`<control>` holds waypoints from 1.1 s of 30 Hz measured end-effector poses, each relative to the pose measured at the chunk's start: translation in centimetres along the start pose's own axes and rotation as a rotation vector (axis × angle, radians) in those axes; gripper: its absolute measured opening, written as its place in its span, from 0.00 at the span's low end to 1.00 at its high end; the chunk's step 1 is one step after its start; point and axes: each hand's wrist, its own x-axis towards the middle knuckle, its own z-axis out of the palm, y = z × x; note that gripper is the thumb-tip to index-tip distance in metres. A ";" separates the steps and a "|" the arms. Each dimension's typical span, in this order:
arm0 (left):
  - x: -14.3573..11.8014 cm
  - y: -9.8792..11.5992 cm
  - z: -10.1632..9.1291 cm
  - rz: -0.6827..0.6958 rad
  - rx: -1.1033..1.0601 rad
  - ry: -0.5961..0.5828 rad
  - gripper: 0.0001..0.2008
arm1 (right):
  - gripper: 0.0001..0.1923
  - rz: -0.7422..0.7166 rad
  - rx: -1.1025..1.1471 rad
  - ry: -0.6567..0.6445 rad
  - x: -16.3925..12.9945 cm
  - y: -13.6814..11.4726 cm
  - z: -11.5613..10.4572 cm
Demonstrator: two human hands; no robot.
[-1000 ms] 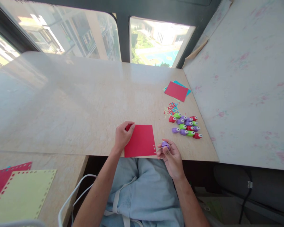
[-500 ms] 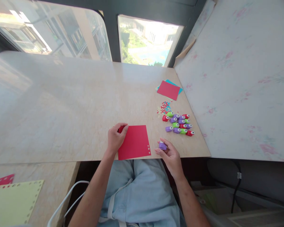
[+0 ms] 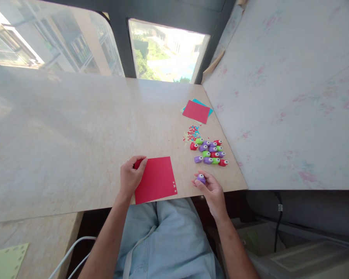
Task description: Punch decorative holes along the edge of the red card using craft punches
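Observation:
A red sheet of paper [image 3: 156, 179] lies at the table's front edge, with several small punched holes near its lower right corner. My left hand [image 3: 133, 174] is closed on the sheet's upper left corner, the thumb resting on top. To the right of the sheet, my right hand [image 3: 211, 188] grips a small purple craft punch [image 3: 201, 178] between thumb and fingers. The punch's white button faces up, and the punch is apart from the paper. Just beyond this hand sit several purple, green and red craft punches [image 3: 214, 154] in loose rows.
Tiny coloured paper cutouts [image 3: 193, 133] form a pile behind the punches. Farther back are stacked red, blue and pale sheets [image 3: 196, 111]. A floral-papered wall [image 3: 276, 100] borders the right side. A yellow sheet with punched edges [image 3: 7, 261] lies at lower left, near a white cable [image 3: 71, 252].
My right hand has turned the purple punch so its button end now faces up toward me. The whole view has shifted, moving the table's contents leftward in the picture. My left hand keeps its hold.

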 end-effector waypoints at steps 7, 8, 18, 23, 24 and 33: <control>0.1 0.0 -0.1 -0.024 0.023 -0.003 0.14 | 0.25 -0.197 -0.287 0.244 1.5 -0.2 -5.1; 0.2 0.0 -0.1 -0.026 0.025 -0.004 0.14 | 0.26 -0.210 -0.341 0.283 1.7 -0.2 -5.9; 0.1 0.0 -0.1 -0.027 0.050 0.000 0.14 | 0.28 -0.323 -0.801 0.627 3.4 0.7 -9.8; 0.1 0.3 -0.2 -0.023 0.052 -0.006 0.14 | 0.27 -0.411 -0.888 0.673 4.3 1.2 -9.8; 0.1 0.3 -0.2 -0.021 0.055 -0.006 0.14 | 0.27 -0.433 -0.909 0.677 4.5 1.2 -9.9; 0.2 0.3 -0.1 -0.042 0.053 -0.001 0.14 | 0.29 -0.467 -1.103 0.680 5.0 0.6 -9.7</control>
